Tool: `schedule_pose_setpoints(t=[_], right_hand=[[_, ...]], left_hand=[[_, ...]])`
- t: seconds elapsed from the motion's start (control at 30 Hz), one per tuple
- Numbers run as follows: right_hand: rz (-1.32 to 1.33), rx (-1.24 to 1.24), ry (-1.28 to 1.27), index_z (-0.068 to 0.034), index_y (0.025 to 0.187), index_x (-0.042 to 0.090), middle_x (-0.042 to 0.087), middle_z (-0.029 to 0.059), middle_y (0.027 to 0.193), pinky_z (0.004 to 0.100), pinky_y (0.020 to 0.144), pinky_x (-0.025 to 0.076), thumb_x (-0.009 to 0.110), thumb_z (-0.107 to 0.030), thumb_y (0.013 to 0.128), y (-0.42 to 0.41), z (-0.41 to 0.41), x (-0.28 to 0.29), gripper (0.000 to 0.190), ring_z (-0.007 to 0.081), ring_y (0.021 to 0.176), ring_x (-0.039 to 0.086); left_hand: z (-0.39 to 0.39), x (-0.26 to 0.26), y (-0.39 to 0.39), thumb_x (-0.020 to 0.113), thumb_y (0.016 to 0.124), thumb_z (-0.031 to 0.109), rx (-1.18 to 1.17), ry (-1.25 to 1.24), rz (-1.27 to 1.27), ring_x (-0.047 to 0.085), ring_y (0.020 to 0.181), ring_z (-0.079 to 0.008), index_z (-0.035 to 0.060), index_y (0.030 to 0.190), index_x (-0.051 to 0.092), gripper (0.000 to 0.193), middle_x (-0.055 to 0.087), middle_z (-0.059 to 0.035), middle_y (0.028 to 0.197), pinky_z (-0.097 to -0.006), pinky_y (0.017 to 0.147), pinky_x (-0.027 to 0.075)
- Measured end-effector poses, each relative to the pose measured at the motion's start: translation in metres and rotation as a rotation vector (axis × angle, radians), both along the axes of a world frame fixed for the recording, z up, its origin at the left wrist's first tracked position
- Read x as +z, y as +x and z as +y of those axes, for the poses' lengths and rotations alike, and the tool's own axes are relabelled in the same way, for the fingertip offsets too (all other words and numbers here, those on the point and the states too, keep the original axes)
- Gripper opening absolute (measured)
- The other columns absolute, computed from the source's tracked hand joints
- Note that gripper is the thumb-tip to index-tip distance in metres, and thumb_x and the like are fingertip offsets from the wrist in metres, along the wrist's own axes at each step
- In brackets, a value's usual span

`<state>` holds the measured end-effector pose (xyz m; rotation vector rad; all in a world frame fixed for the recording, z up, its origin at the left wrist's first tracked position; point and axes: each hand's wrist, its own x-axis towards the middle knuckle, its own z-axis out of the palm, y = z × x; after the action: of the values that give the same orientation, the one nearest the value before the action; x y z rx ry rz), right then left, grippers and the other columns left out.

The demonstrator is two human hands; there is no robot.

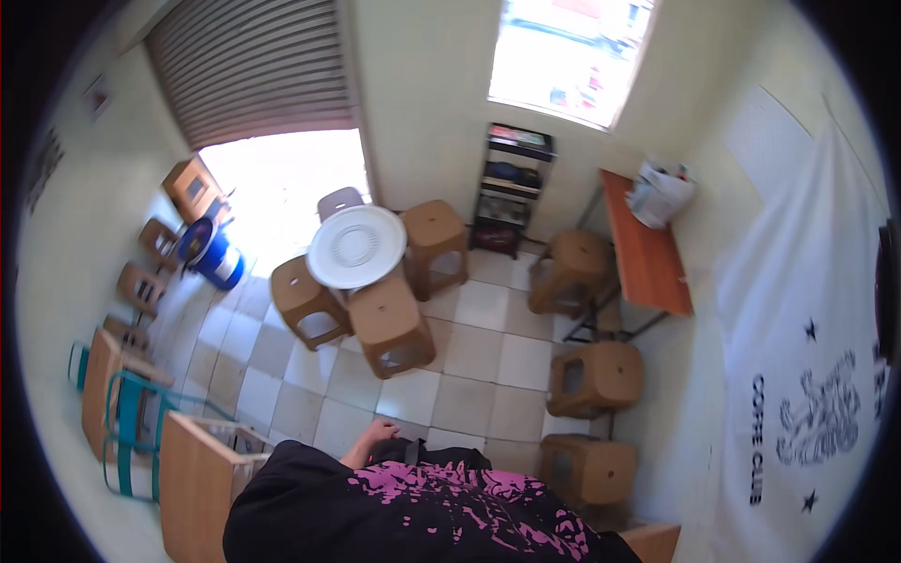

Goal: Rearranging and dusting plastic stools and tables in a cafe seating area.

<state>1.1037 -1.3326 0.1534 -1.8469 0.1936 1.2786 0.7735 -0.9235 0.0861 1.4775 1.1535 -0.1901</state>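
My left hand (382,431) is low in front of my waist, beside a black bag or cloth item (415,450) at my front. Its fingers look curled, but whether anything is in them cannot be made out. My right hand is out of view. Before me stands a round white plastic table (357,246). Brown plastic stools surround it, including a near one (387,317), a left one (310,299) and a right one (436,239).
A blue barrel (215,257) stands by the doorway under a half-raised roller shutter (253,70). A black shelf rack (510,186) is below the window. Along the right wall are an orange-brown table (651,260) with a white plastic bag (660,193) and several stools (598,380). Wooden cabinets (197,485) and a teal metal chair (127,429) crowd the left.
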Motion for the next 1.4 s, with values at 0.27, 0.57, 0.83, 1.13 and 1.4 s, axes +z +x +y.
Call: schedule_pose_setpoints(t=[0.27, 0.57, 0.83, 1.13, 1.4], right_hand=[[0.04, 0.099, 0.037, 0.008, 0.132, 0.043, 0.061, 0.0289, 0.122, 0.0431, 0.08, 0.058, 0.054, -0.031, 0.098, -0.029, 0.193, -0.019, 0.053, 0.0388, 0.1, 0.067], [-0.023, 0.683, -0.014, 0.017, 0.13, 0.045, 0.07, 0.0267, 0.104, 0.0383, 0.075, 0.056, 0.063, -0.032, 0.096, -0.099, 0.389, -0.066, 0.062, 0.0299, 0.09, 0.071], [0.032, 0.859, 0.005, 0.012, 0.108, 0.062, 0.072, 0.0199, 0.09, 0.04, 0.069, 0.056, 0.07, -0.028, 0.093, -0.163, 0.567, -0.056, 0.044, 0.0258, 0.079, 0.07], [-0.1, 1.215, 0.097, 0.006, 0.096, 0.067, 0.066, 0.0117, 0.078, 0.0362, 0.06, 0.049, 0.061, -0.029, 0.096, -0.271, 0.75, -0.034, 0.035, 0.0212, 0.066, 0.061], [0.085, 1.13, 0.091, 0.005, 0.111, 0.062, 0.071, 0.0164, 0.096, 0.0362, 0.06, 0.056, 0.06, -0.032, 0.098, -0.37, 0.931, -0.054, 0.039, 0.026, 0.073, 0.07]], left_hand=[[0.02, -0.006, -0.174, 0.067, 0.088, 0.034, 0.253, 0.11, 0.173, 0.07, 0.078, -0.0216, 0.0003, 0.106, 0.072, 0.039, 0.074, -0.0127, 0.088, -0.0372, 0.072, 0.055], [0.043, 0.008, -0.289, 0.063, 0.094, 0.032, 0.988, -0.187, -0.007, 0.068, 0.067, -0.0192, 0.0039, 0.106, 0.066, 0.03, 0.07, -0.0082, 0.087, -0.035, 0.053, 0.052], [0.019, -0.037, -0.321, 0.062, 0.095, 0.026, 1.089, -0.211, 0.035, 0.071, 0.078, -0.0243, 0.0014, 0.108, 0.067, 0.027, 0.072, -0.0128, 0.097, -0.0356, 0.067, 0.057], [0.06, -0.025, -0.399, 0.066, 0.085, 0.035, 0.827, 0.395, -0.171, 0.071, 0.088, -0.0247, -0.0008, 0.101, 0.071, 0.039, 0.073, -0.0149, 0.091, -0.0394, 0.075, 0.053], [0.277, 0.053, -0.453, 0.061, 0.096, 0.031, 1.551, -0.148, -0.072, 0.07, 0.079, -0.0185, 0.0043, 0.099, 0.069, 0.028, 0.072, -0.0083, 0.089, -0.0341, 0.057, 0.051]])
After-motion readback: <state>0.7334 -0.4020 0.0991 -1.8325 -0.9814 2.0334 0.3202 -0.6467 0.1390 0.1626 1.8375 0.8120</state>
